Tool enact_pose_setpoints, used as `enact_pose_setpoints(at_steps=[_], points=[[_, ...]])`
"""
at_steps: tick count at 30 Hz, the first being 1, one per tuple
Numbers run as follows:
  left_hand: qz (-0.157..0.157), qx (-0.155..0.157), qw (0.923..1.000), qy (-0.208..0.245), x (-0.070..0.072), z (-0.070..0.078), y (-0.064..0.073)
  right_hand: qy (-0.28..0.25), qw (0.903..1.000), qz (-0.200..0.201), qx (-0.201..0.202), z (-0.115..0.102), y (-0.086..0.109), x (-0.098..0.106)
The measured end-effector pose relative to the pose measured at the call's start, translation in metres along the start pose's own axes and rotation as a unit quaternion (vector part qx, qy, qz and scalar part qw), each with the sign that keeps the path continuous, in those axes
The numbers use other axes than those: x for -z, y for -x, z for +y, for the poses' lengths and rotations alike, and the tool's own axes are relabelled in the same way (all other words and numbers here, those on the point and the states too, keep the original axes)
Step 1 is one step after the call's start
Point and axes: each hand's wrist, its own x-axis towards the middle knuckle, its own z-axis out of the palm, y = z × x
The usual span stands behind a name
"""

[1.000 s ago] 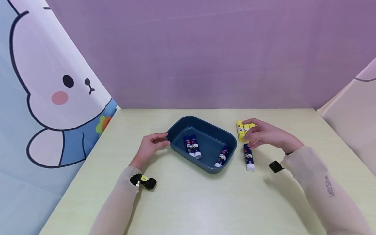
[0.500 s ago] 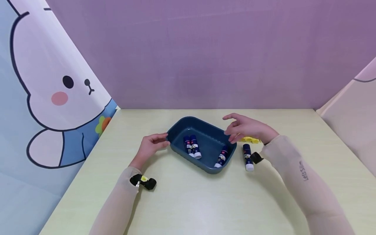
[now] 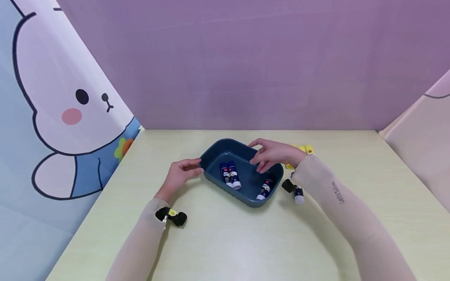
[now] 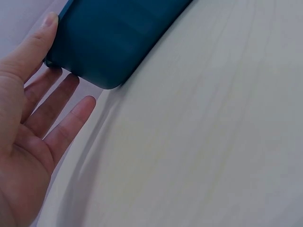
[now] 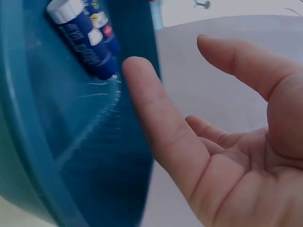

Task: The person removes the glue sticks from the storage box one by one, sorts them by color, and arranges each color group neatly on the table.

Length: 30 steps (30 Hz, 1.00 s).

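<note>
A dark blue tray (image 3: 230,193) sits mid-table with three blue glue sticks in it: two side by side (image 3: 229,175) and one (image 3: 265,189) near the right end. My left hand (image 3: 191,168) is open at the tray's left corner (image 4: 113,42), thumb (image 4: 40,33) against the wall and fingers straight beside it. My right hand (image 3: 263,158) hovers open and empty over the tray's right half, palm (image 5: 227,161) turned toward the inside. In the right wrist view the pair of glue sticks (image 5: 90,42) lies on the tray floor beyond my fingers.
Another glue stick (image 3: 299,194) lies on the table right of the tray, partly behind my wrist strap. A yellow pack (image 3: 304,149) lies behind my right wrist. Purple and cartoon-printed panels wall in the pale table on three sides.
My right hand has moved left, from beside the yellow pack and the loose glue stick to above the tray. The left hand has stayed at the tray's corner.
</note>
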Motion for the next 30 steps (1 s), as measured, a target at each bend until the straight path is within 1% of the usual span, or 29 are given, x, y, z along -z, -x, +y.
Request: enact_pose_setpoints(at_steps=[1,6,7,8,11,17,20,25,30], points=[[-0.001,-0.001,1.0000,-0.001,-0.001,0.003,0.001,0.006,1.0000,-0.003,-0.004,-0.001,-0.003,-0.002],[0.001,0.010,0.9999,-0.004,0.000,0.005,0.001,0.032,0.9990,-0.018,-0.024,-0.008,-0.019,-0.011],[0.001,0.012,0.9999,-0.003,0.000,0.005,0.001,0.039,0.9986,-0.019,-0.028,-0.010,-0.022,-0.012],[0.003,0.012,0.9999,-0.004,0.001,0.002,-0.001,0.044,0.9982,-0.021,-0.034,-0.011,-0.025,-0.014],[0.005,0.007,0.9999,-0.007,0.001,-0.001,-0.001,0.050,0.9971,-0.025,-0.051,-0.014,-0.034,-0.019],[0.007,0.003,0.9999,-0.009,0.000,0.000,-0.001,0.055,0.9943,-0.046,-0.079,-0.017,-0.051,-0.028],[0.007,0.006,1.0000,-0.003,-0.001,0.000,-0.001,0.057,0.9934,-0.053,-0.085,-0.015,-0.059,-0.032],[0.004,0.006,1.0000,-0.002,-0.001,-0.002,-0.002,0.056,0.9934,-0.045,-0.089,-0.012,-0.068,-0.038],[0.005,0.007,0.9999,-0.009,-0.002,-0.002,-0.001,0.041,0.9948,-0.037,-0.085,-0.004,-0.076,-0.044]])
